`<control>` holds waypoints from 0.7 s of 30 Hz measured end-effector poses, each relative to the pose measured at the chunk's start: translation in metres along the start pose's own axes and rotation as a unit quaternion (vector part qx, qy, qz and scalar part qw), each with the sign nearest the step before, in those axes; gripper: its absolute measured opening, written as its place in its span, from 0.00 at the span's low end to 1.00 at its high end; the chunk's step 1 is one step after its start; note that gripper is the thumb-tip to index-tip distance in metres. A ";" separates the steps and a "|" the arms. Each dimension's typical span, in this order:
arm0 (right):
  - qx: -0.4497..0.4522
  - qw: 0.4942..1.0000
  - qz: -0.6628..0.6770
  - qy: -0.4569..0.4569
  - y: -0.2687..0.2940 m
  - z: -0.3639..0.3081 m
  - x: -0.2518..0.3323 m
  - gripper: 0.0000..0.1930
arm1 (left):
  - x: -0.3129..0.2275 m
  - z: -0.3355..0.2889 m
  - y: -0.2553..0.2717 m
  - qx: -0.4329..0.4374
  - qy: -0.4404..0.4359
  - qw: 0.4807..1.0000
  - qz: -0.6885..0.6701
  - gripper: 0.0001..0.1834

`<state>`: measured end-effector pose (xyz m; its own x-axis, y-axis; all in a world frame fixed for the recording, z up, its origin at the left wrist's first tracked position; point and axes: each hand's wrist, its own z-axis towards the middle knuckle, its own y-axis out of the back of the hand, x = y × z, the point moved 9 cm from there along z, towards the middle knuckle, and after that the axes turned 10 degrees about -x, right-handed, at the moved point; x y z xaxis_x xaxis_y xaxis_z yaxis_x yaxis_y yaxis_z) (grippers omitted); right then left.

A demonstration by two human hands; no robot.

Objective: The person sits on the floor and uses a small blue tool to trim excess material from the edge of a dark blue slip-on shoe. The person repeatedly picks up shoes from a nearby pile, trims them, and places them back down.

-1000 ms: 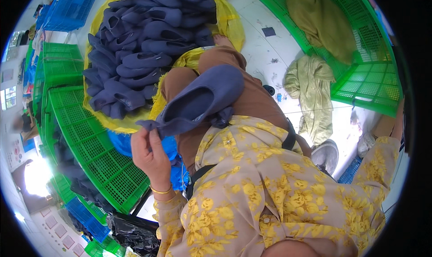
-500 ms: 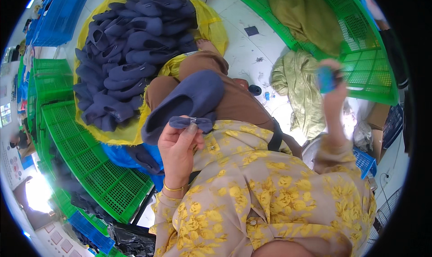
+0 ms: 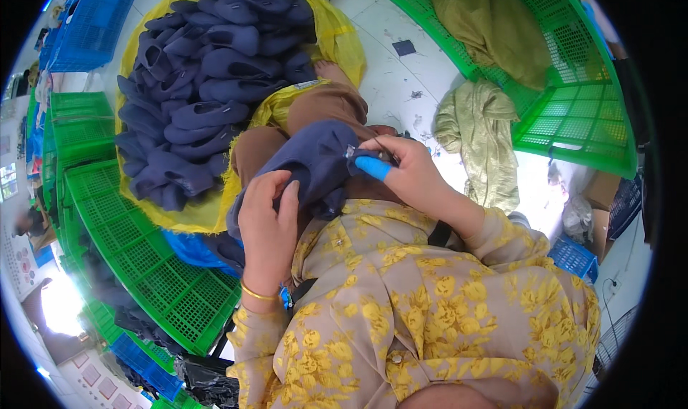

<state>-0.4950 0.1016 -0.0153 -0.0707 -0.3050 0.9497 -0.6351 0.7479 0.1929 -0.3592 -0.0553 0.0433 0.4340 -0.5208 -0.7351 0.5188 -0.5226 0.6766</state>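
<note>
A navy slip-on shoe (image 3: pixel 308 147) lies across my lap. My left hand (image 3: pixel 269 226) is closed on its near, left end, with the fingers curled and the thumb beside the opening. At its far right end, my right hand (image 3: pixel 408 169) has its fingers pinched together on a navy bow (image 3: pixel 362 162), which touches the shoe. A small clear-looking piece (image 3: pixel 350 151) shows by the bow. Blue wrap (image 3: pixel 373 167) covers one finger of that hand. Whether these fingers also hold a small tool cannot be made out.
Beyond my knees, a yellow sack (image 3: pixel 337 44) holds a heap of navy shoes (image 3: pixel 229 65). Green crates stand at the left (image 3: pixel 154 266) and far right (image 3: pixel 573 133). An olive cloth (image 3: pixel 476 122) hangs by the right crate; a small blue basket (image 3: pixel 573 258) sits lower right.
My right hand has come in from the far right to the shoe. My left hand has let go of the bow and now grips the shoe; the bow is at the right hand's fingers.
</note>
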 end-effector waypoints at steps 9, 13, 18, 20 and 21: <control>0.077 0.979 0.085 -0.167 -0.042 0.001 -0.028 0.07 | 0.050 -0.038 -0.070 0.118 0.383 0.828 -0.392 0.08; 0.105 0.967 0.081 -0.219 -0.043 -0.002 -0.023 0.08 | 0.060 -0.049 -0.078 0.087 0.432 0.741 -0.506 0.06; 0.134 0.934 0.139 -0.300 -0.049 -0.010 -0.038 0.07 | 0.058 -0.049 -0.081 0.086 0.440 0.720 -0.530 0.05; 0.155 0.908 0.191 -0.339 -0.056 -0.017 -0.045 0.07 | 0.058 -0.048 -0.081 0.082 0.443 0.713 -0.537 0.05; 0.156 0.898 0.213 -0.353 -0.058 -0.019 -0.047 0.07 | 0.058 -0.048 -0.081 0.081 0.444 0.714 -0.535 0.05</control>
<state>-0.4402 0.0833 -0.0669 -0.7576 -0.4103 0.5076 -0.6117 0.7176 -0.3330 -0.3405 -0.0104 -0.0558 0.1863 0.8312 -0.5239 0.8432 -0.4090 -0.3489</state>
